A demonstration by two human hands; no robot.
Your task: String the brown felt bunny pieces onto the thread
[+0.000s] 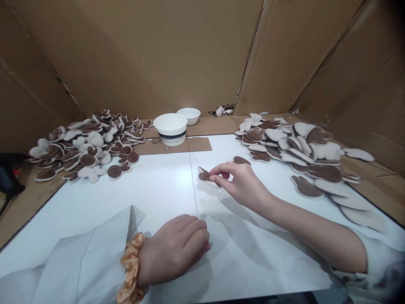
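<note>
My right hand (238,181) pinches a small brown fabric piece (204,175) with a pale edge between thumb and fingertips, over the middle of the white board (158,185). Just behind that hand lies another brown piece (241,160), partly covered by it. Nearer to me, my left hand (177,247) is curled closed above the board, with an orange scrunchie (131,268) round its wrist. A tiny metallic tip (211,243) shows at its fingertips; the rest of that object is hidden.
On the left is a heap of brown and white bunny-shaped pieces (88,158). Larger flat pieces (325,173) are piled at the right. Two white bowls stand at the back, one banded in black (171,126), one plain (192,116). Cardboard walls (158,55) enclose the far side.
</note>
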